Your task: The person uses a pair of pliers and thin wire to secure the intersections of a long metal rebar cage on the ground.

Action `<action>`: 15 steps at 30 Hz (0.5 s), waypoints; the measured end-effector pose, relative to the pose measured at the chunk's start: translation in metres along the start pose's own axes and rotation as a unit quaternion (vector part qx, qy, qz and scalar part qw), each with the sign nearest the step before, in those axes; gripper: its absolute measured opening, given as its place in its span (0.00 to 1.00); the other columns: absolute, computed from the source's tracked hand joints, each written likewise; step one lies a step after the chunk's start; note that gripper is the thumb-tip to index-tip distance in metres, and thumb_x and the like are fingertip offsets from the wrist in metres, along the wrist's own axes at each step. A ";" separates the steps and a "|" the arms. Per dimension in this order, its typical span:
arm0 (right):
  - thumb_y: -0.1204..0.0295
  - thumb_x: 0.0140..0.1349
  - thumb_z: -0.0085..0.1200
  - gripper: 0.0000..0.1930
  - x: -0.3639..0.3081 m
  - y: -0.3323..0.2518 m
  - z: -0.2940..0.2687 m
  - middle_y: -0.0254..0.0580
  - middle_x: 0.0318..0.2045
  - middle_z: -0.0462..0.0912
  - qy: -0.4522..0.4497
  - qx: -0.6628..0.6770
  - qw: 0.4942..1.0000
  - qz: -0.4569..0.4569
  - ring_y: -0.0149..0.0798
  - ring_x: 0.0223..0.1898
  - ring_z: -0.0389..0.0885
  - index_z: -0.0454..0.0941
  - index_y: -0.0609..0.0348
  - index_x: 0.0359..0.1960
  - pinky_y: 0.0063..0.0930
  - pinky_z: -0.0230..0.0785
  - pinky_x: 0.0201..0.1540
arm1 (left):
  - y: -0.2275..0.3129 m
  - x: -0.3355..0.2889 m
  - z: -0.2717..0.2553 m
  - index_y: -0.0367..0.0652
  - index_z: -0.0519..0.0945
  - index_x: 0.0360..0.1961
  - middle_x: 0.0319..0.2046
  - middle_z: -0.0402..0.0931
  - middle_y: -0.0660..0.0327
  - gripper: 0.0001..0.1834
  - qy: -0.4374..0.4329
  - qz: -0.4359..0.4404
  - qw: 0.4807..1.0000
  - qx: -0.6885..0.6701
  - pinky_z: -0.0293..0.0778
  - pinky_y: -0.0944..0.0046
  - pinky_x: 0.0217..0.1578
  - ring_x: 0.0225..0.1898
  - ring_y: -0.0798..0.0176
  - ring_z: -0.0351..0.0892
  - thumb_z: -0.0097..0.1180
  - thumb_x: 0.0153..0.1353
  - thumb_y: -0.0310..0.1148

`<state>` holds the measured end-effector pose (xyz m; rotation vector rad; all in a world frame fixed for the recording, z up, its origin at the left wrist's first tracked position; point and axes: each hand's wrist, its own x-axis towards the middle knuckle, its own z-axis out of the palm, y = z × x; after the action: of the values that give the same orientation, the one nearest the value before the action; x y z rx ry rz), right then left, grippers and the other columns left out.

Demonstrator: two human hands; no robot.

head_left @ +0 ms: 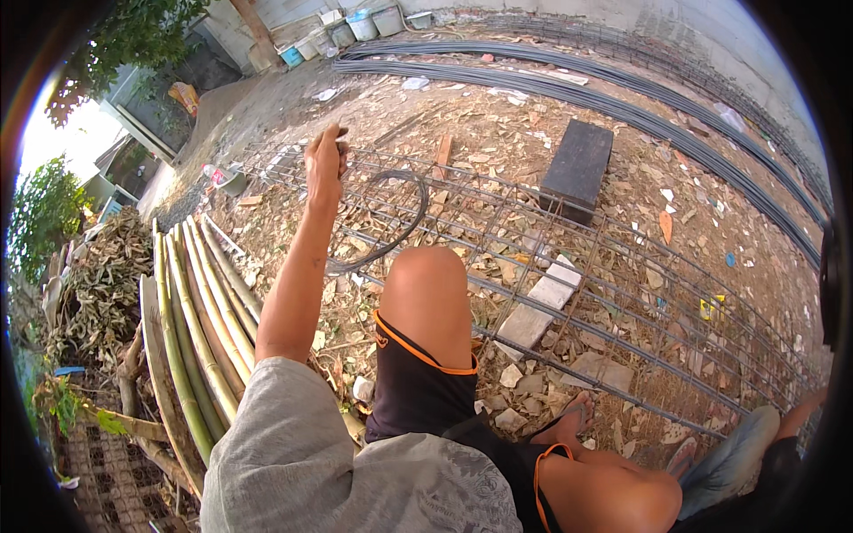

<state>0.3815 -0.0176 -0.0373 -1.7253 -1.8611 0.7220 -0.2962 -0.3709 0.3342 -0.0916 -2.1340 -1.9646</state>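
Observation:
My left hand point(325, 162) is stretched out ahead of me, raised over the near corner of a rebar grid point(622, 311) that lies on the dirt. Its fingers are closed around a small dark piece point(342, 139) that sticks out at the top; I cannot tell what it is. A loop of dark wire point(395, 226) lies on the grid just right of and below the hand. My bare knee point(426, 284) rises beside the forearm. My right hand is out of the picture.
Bamboo poles point(191, 320) lie stacked at my left. A black block point(577, 169) and pale concrete slabs point(542, 306) rest on the grid. Long rebar bundles point(569, 84) curve across the back. Buckets point(364, 25) stand far off. Another person's sandalled foot point(569, 417) and leg are at lower right.

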 end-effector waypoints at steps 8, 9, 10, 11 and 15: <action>0.56 0.77 0.41 0.24 -0.018 0.017 -0.011 0.41 0.48 0.80 0.035 -0.091 0.995 -0.018 0.38 0.47 0.78 0.69 0.60 0.64 0.36 0.70 0.53 | -0.264 -0.003 -0.054 0.36 0.81 0.55 0.39 0.86 0.51 0.28 -0.147 -0.164 0.904 0.366 0.71 0.60 0.25 0.22 0.64 0.76 0.55 0.68 0.51; 0.55 0.77 0.41 0.25 -0.036 0.020 -0.004 0.41 0.48 0.80 0.020 -0.088 0.996 -0.011 0.38 0.47 0.78 0.69 0.60 0.65 0.36 0.70 0.54 | -0.283 0.011 -0.076 0.36 0.82 0.54 0.45 0.84 0.43 0.30 -0.141 -0.065 0.876 0.458 0.77 0.50 0.47 0.42 0.46 0.86 0.49 0.69 0.55; 0.55 0.77 0.41 0.25 -0.034 0.033 -0.021 0.41 0.48 0.80 0.037 -0.110 0.993 -0.012 0.39 0.48 0.78 0.69 0.60 0.65 0.36 0.70 0.54 | -0.306 -0.007 -0.042 0.36 0.82 0.52 0.44 0.83 0.39 0.30 -0.149 -0.055 0.855 0.493 0.75 0.45 0.50 0.46 0.39 0.83 0.47 0.70 0.55; 0.55 0.77 0.40 0.25 -0.033 0.047 -0.044 0.41 0.49 0.80 0.060 -0.134 0.989 -0.011 0.39 0.48 0.78 0.68 0.60 0.66 0.36 0.70 0.54 | -0.325 -0.032 -0.005 0.37 0.83 0.50 0.43 0.82 0.35 0.30 -0.167 -0.041 0.835 0.523 0.73 0.41 0.53 0.50 0.31 0.80 0.45 0.70 0.55; 0.55 0.77 0.39 0.26 -0.108 0.094 -0.050 0.41 0.51 0.80 0.037 -0.128 0.991 0.030 0.39 0.49 0.78 0.67 0.60 0.68 0.37 0.70 0.56 | -0.368 0.005 -0.036 0.40 0.84 0.49 0.45 0.82 0.37 0.29 -0.271 -0.035 0.779 0.565 0.73 0.38 0.52 0.52 0.33 0.80 0.50 0.68 0.56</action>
<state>0.4922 -0.1178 -0.0648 -1.9448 -1.9255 0.4494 -0.3719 -0.4420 -0.0211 -0.3821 -3.3218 -0.3606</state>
